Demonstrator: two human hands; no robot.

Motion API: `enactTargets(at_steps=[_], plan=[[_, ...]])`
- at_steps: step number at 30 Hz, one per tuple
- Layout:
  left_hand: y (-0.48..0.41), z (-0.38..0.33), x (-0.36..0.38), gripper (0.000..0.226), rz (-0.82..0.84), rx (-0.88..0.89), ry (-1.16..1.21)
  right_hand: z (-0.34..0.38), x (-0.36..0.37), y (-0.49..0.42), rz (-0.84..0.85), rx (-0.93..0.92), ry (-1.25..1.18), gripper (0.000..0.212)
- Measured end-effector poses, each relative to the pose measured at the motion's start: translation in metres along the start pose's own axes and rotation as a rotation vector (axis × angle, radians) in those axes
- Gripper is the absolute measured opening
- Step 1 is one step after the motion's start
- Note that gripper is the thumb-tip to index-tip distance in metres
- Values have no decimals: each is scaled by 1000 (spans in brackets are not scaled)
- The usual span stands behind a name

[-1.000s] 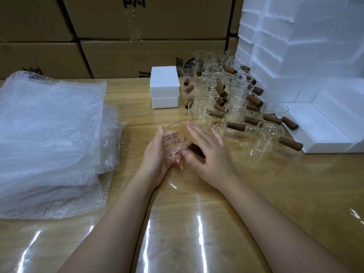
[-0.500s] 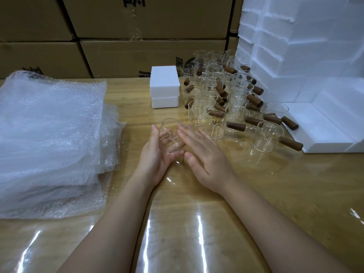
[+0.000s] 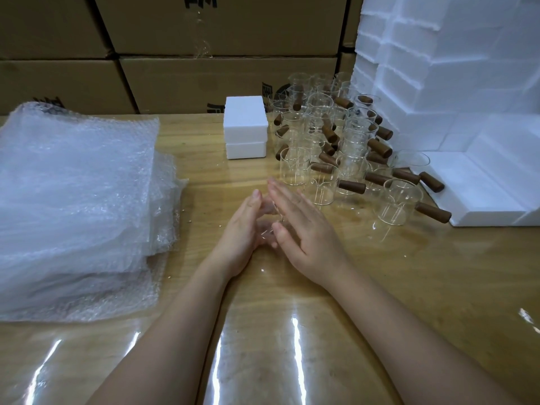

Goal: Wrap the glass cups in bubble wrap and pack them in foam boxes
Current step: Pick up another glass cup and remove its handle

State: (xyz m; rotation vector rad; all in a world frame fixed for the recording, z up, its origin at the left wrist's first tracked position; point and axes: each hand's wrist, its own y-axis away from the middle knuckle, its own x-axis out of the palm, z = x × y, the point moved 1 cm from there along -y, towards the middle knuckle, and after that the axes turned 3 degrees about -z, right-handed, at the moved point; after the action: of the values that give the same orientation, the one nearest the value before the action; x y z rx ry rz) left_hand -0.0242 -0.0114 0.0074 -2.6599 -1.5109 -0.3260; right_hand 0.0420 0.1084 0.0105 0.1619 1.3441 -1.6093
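Observation:
A clear glass cup point(image 3: 266, 228) lies on its side between my two palms, mostly hidden by them; its handle is out of sight. My left hand point(image 3: 239, 229) stands edge-on with straight fingers against the cup's left side. My right hand point(image 3: 304, 226) lies flat over the cup from the right, fingers extended. A thick stack of bubble wrap sheets point(image 3: 79, 194) sits at the left of the wooden table point(image 3: 409, 287). A small white foam box point(image 3: 245, 127) stands behind my hands.
Several glass cups with brown wooden handles point(image 3: 330, 141) cluster just right of and behind my hands, the nearest a few centimetres from my right fingertips. White foam boxes point(image 3: 453, 68) are piled at the right. Cardboard cartons point(image 3: 228, 80) wall off the back.
My hands have closed together around the cup. The right hand slid over it, hiding the dark handle seen a second ago, and the cup tipped lower between the palms.

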Motion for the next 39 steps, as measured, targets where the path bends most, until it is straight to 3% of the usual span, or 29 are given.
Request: enactTargets(at_steps=[6,11,17,21,24,27,32,36,39], plan=[[-1,0,-3,55,24,4,54,1,-2,-3,-93,1,32,50],[-3,0,-4,49,-66,-21,175,-3,-5,-1,-258,-136,102,20],[-3,0,-5,45,-93,-13,183,0,-2,0,-217,-190,157,13],[-3,0,-6,46,-95,17,262,-3,-1,0,-266,-62,125,17],[-2,-2,-6,50,-13,15,243,-7,-4,0,-251,149,-153,23],[1,-3,-1,62,41,-5,52,-9,-3,1,-212,339,-351,28],[4,4,2,80,32,143,-250,-16,1,-1,-203,556,-588,25],[4,8,5,41,-11,205,-299,-14,-2,1,-198,507,-575,24],[3,9,6,42,-106,211,-306,-10,-1,4,-72,391,-339,53]])
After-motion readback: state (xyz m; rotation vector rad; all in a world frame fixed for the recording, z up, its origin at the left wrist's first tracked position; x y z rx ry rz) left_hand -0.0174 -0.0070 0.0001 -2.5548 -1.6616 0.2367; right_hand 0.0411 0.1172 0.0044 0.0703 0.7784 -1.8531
